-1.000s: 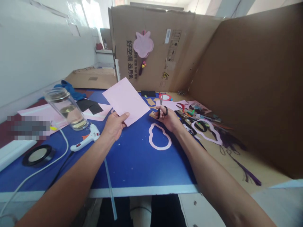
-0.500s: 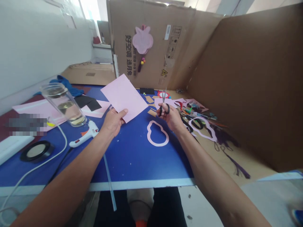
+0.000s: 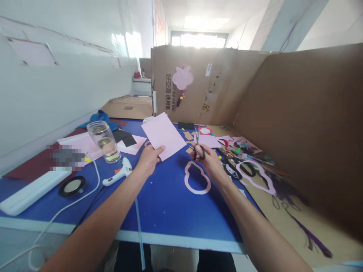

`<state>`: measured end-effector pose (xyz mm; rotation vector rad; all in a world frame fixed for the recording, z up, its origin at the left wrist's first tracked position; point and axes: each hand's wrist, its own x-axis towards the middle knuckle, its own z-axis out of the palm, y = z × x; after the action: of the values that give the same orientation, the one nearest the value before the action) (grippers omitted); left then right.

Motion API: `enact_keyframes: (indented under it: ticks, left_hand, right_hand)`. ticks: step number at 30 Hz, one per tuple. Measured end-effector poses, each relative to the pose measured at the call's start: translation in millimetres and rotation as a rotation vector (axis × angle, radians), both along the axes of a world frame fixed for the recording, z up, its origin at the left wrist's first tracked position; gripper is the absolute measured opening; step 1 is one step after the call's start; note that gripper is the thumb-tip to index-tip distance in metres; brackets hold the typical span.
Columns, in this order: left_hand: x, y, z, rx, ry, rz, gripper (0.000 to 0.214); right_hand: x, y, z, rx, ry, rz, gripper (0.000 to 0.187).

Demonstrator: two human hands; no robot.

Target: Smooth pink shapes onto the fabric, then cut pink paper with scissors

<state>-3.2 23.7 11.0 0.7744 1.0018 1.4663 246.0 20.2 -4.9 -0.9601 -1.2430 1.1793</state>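
My left hand [image 3: 149, 160] pinches the near corner of a pink paper sheet [image 3: 163, 135] and holds it tilted above the blue table [image 3: 167, 204]. My right hand [image 3: 209, 160] is closed round black-handled scissors [image 3: 198, 146], blades pointing up and away, just right of the sheet. A pink gourd-shaped paper outline [image 3: 197, 177] lies flat on the table below my right hand.
A glass jar [image 3: 104, 141] with some liquid, a white glue gun [image 3: 119, 176] with its cable, a tape roll [image 3: 72, 186] and a white box [image 3: 31, 192] sit at left. Paper scraps, tools and another pink outline [image 3: 256, 175] litter the right. Cardboard walls [image 3: 306, 124] enclose the back and right.
The view has tilted up and pulled back. My right hand has brought the scissors upright, closer to the sheet's edge. My left hand still holds the pink sheet.
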Motion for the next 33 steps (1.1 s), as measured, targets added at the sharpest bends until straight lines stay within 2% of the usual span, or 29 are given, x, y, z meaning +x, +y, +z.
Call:
enact_keyframes:
  ticks: [5, 8, 14, 19, 24, 33]
  left_hand:
    - [10.2, 8.2, 14.9, -0.028, -0.013, -0.004, 0.030]
    - [16.4, 13.3, 18.4, -0.013, -0.063, 0.007, 0.028]
    - [15.5, 14.2, 3.6, 0.038, -0.146, 0.058, 0.031]
    - [16.2, 12.1, -5.5, 0.031, -0.155, -0.002, 0.031]
    - [22.1, 10.2, -6.7, 0.021, -0.136, -0.029, 0.032]
    - [25.1, 8.6, -3.1, 0.032, -0.134, -0.031, 0.035]
  right_hand:
    - [-11.1, -6.7, 0.9, -0.016, -0.013, 0.017, 0.055]
    - [-14.3, -10.7, 4.1, -0.007, -0.037, 0.009, 0.055]
    - [-8.9, -13.0, 11.1, 0.023, -0.079, -0.046, 0.055]
    - [-3.5, -11.9, 10.6, 0.036, -0.118, -0.073, 0.054]
    - [-4.5, -14.9, 11.8, 0.043, -0.141, -0.067, 0.046]
    - [-5.4, -15.9, 13.2, 0.042, -0.136, -0.069, 0.045]
